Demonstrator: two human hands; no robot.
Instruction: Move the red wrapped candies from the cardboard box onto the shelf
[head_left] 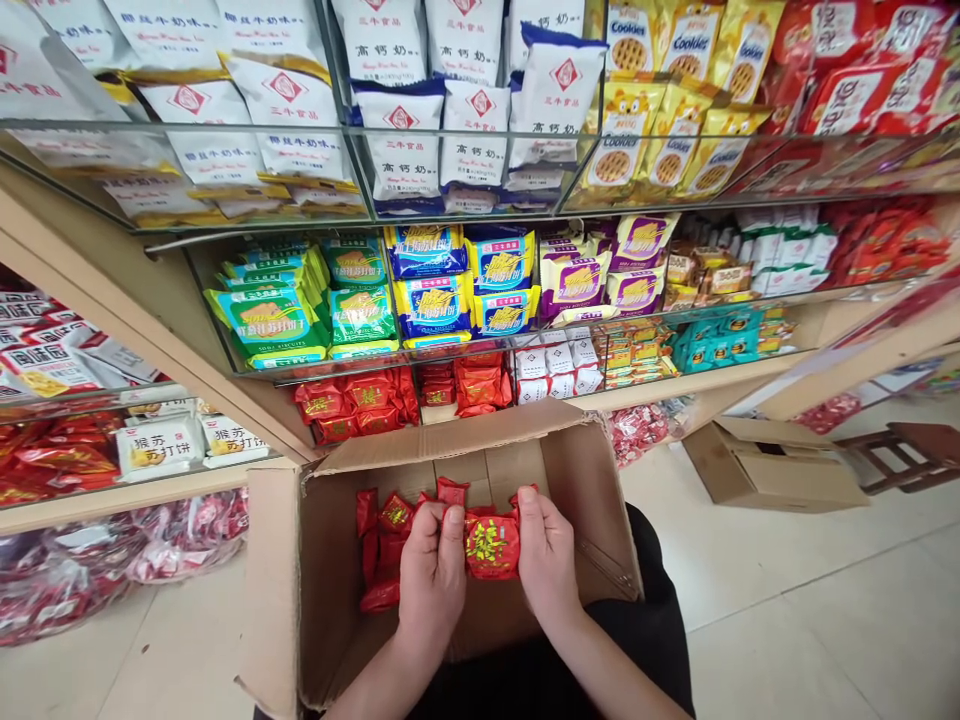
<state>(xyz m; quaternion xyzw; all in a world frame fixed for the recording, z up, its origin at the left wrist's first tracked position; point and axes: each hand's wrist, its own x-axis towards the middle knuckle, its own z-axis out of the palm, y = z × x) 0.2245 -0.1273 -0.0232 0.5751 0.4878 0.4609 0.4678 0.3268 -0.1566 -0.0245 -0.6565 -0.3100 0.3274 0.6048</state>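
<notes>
A red snack packet (492, 546) with gold lettering is stretched between my two hands over an open cardboard box (600, 480). My left hand (433, 575) pinches its left end between thumb and fingers. On the other end, my right hand (549, 560) is closed in the same way. Several more red packets (381, 555) lie inside the box, mostly left of and behind my left hand. Just beyond the box, similar red packets (367, 398) fill compartments of the lowest shelf.
Glass-fronted shelves (480, 140) of white, yellow and red packets rise ahead, with green and blue biscuit packs (435, 290) below. A second cardboard box (772, 465) and a wooden stool (900, 455) stand on the floor at right. Bagged goods (97, 570) lie at left.
</notes>
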